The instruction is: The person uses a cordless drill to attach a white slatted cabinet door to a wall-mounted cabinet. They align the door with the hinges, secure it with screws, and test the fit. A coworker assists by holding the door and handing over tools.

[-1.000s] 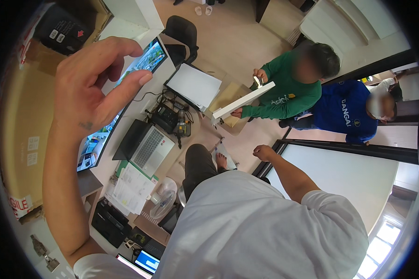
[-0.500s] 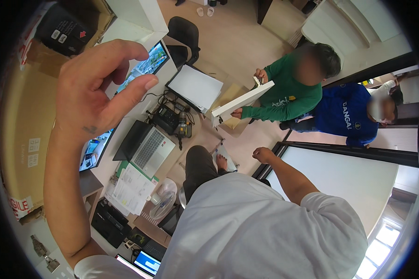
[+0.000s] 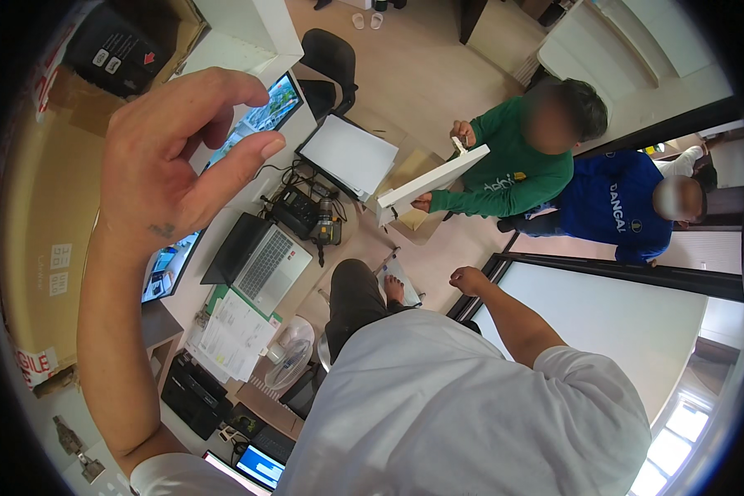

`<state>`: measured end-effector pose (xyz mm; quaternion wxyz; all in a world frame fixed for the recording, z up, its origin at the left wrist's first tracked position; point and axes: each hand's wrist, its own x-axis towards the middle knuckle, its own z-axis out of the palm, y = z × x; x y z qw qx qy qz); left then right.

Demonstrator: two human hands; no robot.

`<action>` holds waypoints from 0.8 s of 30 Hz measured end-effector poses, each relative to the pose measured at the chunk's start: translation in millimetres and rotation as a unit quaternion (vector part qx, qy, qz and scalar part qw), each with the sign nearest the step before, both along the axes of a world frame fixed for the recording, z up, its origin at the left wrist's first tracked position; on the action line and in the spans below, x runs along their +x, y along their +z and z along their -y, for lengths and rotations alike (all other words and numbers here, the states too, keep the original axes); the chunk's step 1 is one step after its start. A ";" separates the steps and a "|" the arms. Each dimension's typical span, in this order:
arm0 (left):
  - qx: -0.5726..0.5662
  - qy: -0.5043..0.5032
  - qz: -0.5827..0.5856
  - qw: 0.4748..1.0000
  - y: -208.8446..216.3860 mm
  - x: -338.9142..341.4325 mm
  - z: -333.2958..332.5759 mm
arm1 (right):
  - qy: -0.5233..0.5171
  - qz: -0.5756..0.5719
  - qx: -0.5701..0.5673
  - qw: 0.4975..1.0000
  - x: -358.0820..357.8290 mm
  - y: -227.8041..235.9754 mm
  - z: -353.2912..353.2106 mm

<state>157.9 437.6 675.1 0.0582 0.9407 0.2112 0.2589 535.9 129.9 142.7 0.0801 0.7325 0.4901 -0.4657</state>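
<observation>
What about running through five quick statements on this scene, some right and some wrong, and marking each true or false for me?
1. The left hand is raised, with a gap between thumb and fingers. True.
2. The laptop is shut. False: it is open, its keyboard showing.
3. The person in green is holding a white panel. True.
4. The right hand is gripping the drill. False: that hand is well away from the drill, which is near the laptop.
5. The chair is black. True.
</observation>
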 end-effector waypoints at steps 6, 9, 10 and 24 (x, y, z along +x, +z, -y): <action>-0.006 0.015 0.009 1.000 1.2 3.0 3.0 | -0.002 -0.002 0.006 1.000 1.7 2.4 -3.8; -0.012 0.021 0.013 1.000 1.8 3.8 3.6 | 0.001 -0.002 0.006 1.000 3.3 3.0 -6.6; -0.012 0.019 0.014 1.000 1.8 3.6 3.2 | 0.001 -0.002 0.008 1.000 4.0 3.5 -7.2; -0.001 -0.001 0.015 1.000 -0.7 2.2 1.4 | -0.021 -0.061 0.068 0.996 -3.5 19.0 -22.9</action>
